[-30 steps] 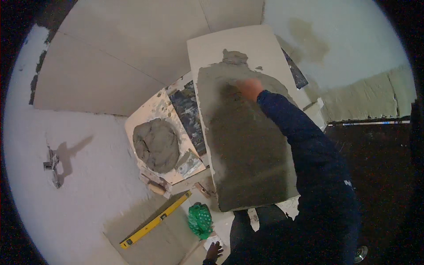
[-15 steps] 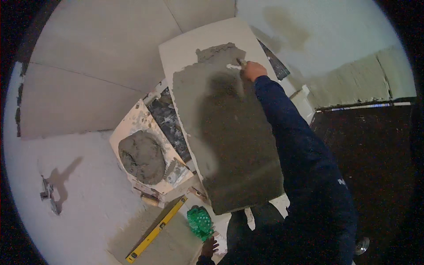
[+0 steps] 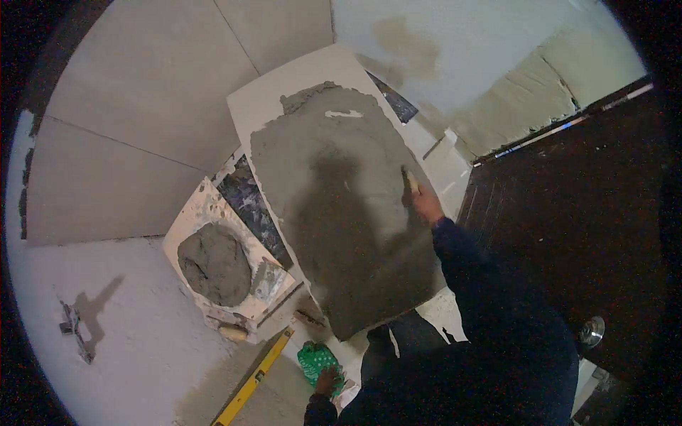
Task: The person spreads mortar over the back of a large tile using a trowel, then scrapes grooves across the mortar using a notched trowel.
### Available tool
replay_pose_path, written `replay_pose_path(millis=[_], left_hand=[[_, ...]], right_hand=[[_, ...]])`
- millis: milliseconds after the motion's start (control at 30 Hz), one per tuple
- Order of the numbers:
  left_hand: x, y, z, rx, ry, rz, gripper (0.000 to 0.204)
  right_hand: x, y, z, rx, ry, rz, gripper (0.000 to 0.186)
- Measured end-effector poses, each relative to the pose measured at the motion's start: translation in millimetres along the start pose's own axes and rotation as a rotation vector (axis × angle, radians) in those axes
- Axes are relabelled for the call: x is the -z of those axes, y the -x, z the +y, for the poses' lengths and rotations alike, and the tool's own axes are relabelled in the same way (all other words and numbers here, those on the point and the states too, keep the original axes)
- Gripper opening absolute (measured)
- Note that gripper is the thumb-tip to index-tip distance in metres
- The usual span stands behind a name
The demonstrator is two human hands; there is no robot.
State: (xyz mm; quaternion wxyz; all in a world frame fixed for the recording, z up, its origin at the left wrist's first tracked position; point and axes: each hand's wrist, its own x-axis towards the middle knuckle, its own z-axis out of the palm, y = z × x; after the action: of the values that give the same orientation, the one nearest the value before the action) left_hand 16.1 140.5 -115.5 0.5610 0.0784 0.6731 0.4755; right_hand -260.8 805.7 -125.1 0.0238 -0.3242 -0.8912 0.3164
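Observation:
A large pale tile [image 3: 250,89] lies tilted, most of it spread with grey mortar [image 3: 369,248]. At its right edge my right hand [image 3: 429,206] is closed round the light handle of a trowel [image 3: 410,180], whose blade rests on the mortar. A small bare streak shows near the mortar's far end. Lower down, my left hand [image 3: 327,381] is over a green dotted bag or cloth [image 3: 315,357], its fingers apart and holding nothing; whether it touches the green thing I cannot tell.
To the left, a board [image 3: 202,202] carries a mortar heap [image 3: 214,264] and a notched trowel [image 3: 268,278]. A yellow spirit level [image 3: 254,378] lies below it. Tiled wall [image 3: 135,92] stands at the far left, dark floor [image 3: 561,241] at right. A tap fitting [image 3: 74,328] juts from the white wall.
My right hand has drawn the trowel nearer, down along the tile's right side. My left hand has come up over the green thing. The view has shifted, and the bare streak looks wider.

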Motion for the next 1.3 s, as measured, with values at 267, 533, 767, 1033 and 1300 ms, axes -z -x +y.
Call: replay_pose_path(millis=[267,533,767,1033,1300], left_hand=[[-15,46,57,0.739,0.521,0.227,0.049],[-64,59,23,0.679,0.602,0.288,0.043],[-80,47,73,0.749,0.942,0.369,0.06],[-59,43,85,0.546,0.505,0.216,0.038],[-52,17,91,0.655,0.835,0.286,0.051]], right_hand=[[-16,115,-69,-0.789,-0.971,-0.23,0.043],[-73,-71,-165,-0.615,-1.389,0.036,0.052],[-91,-169,-183,0.575,0.343,-0.107,0.059],[-17,-219,-201,0.34,0.476,-0.238,0.035],[7,-200,-133,0.036,0.281,-0.145,0.044]])
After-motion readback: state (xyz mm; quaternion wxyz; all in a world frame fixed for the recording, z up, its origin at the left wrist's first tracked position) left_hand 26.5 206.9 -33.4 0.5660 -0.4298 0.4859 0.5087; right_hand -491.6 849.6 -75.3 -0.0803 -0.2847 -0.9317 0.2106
